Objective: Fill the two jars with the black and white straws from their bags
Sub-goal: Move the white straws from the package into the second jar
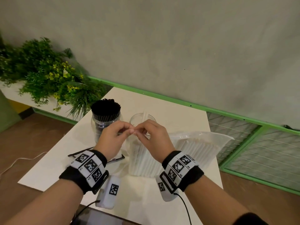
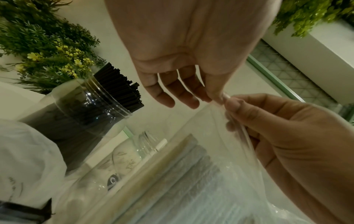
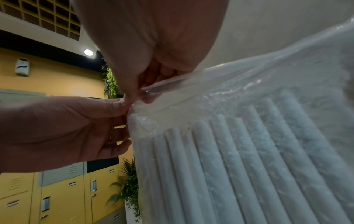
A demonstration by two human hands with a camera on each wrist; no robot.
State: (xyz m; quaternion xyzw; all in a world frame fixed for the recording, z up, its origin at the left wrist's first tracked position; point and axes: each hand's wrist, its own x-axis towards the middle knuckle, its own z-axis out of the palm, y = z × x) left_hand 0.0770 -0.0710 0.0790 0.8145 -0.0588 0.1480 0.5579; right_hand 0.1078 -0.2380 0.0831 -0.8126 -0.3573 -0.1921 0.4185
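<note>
A clear bag of white straws (image 1: pixel 146 161) stands on the white table (image 1: pixel 170 109) and spreads away to the right. My left hand (image 1: pixel 128 129) and right hand (image 1: pixel 139 131) meet above it, and each pinches the bag's top corner. The left wrist view shows the left fingers (image 2: pixel 212 97) and the right hand (image 2: pixel 268 128) on the bag's clear edge (image 2: pixel 239 130). The right wrist view shows the same pinch, with the white straws (image 3: pixel 239 159) below. Behind the hands, one jar (image 1: pixel 105 119) is packed with black straws. The other jar (image 1: pixel 142 118) holds a single white straw.
A flattened clear bag with a dark strip (image 1: pixel 78 154) lies under my left wrist. Leafy plants (image 1: pixel 45 73) fill a planter at the far left. A green-framed mesh railing (image 1: pixel 259 151) runs along the table's right side. A white cable (image 1: pixel 19 161) trails on the floor.
</note>
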